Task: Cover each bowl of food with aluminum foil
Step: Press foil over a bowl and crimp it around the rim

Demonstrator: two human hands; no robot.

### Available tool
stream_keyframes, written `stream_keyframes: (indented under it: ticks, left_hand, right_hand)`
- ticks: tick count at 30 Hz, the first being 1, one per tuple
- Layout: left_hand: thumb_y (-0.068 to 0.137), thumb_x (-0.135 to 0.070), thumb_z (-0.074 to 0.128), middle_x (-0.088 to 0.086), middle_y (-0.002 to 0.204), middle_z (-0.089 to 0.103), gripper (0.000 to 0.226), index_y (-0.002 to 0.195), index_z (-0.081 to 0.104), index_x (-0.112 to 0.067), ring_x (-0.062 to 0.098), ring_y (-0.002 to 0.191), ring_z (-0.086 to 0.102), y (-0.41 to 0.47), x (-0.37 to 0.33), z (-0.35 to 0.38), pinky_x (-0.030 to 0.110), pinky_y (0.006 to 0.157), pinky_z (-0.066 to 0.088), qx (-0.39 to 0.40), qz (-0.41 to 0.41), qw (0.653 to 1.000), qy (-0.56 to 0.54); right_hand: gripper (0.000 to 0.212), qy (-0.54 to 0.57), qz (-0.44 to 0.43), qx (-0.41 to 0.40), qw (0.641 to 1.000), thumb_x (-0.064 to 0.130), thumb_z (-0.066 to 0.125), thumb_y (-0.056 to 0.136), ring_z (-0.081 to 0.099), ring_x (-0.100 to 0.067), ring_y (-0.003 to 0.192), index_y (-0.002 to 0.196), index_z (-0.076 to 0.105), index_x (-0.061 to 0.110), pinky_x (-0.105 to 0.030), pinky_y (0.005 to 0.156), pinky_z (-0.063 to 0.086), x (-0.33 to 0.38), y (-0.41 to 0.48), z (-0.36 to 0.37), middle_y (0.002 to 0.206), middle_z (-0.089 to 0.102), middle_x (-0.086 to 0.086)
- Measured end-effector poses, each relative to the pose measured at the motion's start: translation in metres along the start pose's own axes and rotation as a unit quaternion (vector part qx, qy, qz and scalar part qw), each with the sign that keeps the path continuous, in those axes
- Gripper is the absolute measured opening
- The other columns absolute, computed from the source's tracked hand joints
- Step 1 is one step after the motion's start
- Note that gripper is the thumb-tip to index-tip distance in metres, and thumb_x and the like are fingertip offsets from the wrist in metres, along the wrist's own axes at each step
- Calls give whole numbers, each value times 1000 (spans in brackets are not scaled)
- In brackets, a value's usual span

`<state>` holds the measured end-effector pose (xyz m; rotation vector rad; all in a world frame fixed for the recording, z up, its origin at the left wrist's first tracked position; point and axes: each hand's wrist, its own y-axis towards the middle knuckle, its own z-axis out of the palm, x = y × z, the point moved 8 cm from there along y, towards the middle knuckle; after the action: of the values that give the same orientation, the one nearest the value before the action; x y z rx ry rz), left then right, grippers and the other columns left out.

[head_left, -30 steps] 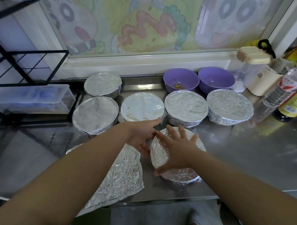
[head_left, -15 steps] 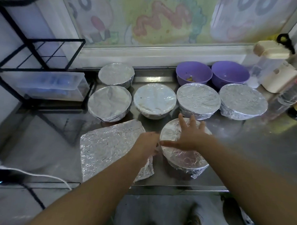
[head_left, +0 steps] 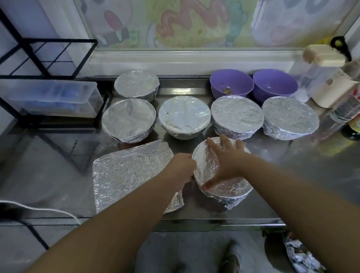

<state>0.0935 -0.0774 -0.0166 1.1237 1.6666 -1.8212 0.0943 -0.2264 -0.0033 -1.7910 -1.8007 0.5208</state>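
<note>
Nearest, low at the right and below the worktop [head_left: 296, 171] edge, lies some crumpled foil [head_left: 301, 261]. On the front of the worktop, at the left, a flat foil sheet [head_left: 131, 171] lies wrinkled, partly under the left forearm. Just beside it on the right stands the front bowl [head_left: 232, 189], already wrapped in foil.

The right hand [head_left: 225, 158] rests flat on the top of this bowl - grip spread, fingers straight and apart. The left hand [head_left: 181, 167] touches the bowl's left rim with fingers bent in. Whether this grip pinches the foil or only presses it I cannot tell, as the back of the hand hides it.

Behind comes a row of 4 foil-covered bowls, l. to r.: far-left bowl [head_left: 128, 120], second bowl [head_left: 184, 116], third bowl [head_left: 237, 116], far-right bowl [head_left: 290, 117]. One more, the back bowl [head_left: 136, 84], is covered too and stands behind the far-left one.

Farther at the right are 2 purple bowls, open on top - the left purple bowl [head_left: 231, 83] has bits of food inside, and the right purple bowl [head_left: 274, 83] stands just beside it. A cream-lidded container [head_left: 322, 55] and bottles [head_left: 351, 105] stand at the far right. At the left is a black rack [head_left: 45, 50] with a clear plastic box [head_left: 54, 97]. A window with a coloured drawing [head_left: 191, 20] is at the back.
</note>
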Motion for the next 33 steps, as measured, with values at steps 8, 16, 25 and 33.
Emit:
stream_keyframes:
  ticks: [8, 16, 25, 33]
  left_hand:
    - [101, -15, 47, 21, 123, 64, 29, 126, 53, -1, 30, 105, 65, 7, -20, 4, 37, 84, 53, 67, -109, 992, 15]
    - [101, -23, 40, 19, 118, 69, 32, 111, 64, -3, 35, 113, 65, 22, -35, 20, 49, 104, 48, 62, -83, 980, 172]
    - [99, -18, 47, 24, 134, 57, 41, 134, 53, 3, 34, 116, 57, 29, -32, -9, 42, 100, 46, -7, 58, 998, 30]
    - [88, -6, 58, -2, 99, 71, 22, 98, 64, -25, 19, 96, 69, -11, 35, -26, 45, 92, 56, -86, 92, 992, 33]
  right_hand:
    - [159, 4, 12, 2, 1000, 91, 77, 34, -24, -48, 150, 150, -26, 53, -80, 110, 20, 1, -2, -2, 166, -29, 7]
    - [159, 30, 46, -3, 998, 92, 76, 35, -24, -48, 150, 152, -24, 51, -81, 108, 21, -2, -2, 0, 165, -31, 5]
    - [169, 38, 46, -37, 997, 113, 32, 4, -37, -46, 144, 144, -39, 49, -79, 113, 4, -7, 16, -3, 158, -43, -2]
    - [160, -24, -35, 24, 999, 105, 56, 13, -35, -49, 143, 140, -31, 64, -86, 106, 6, 2, 20, -6, 163, -35, 6]
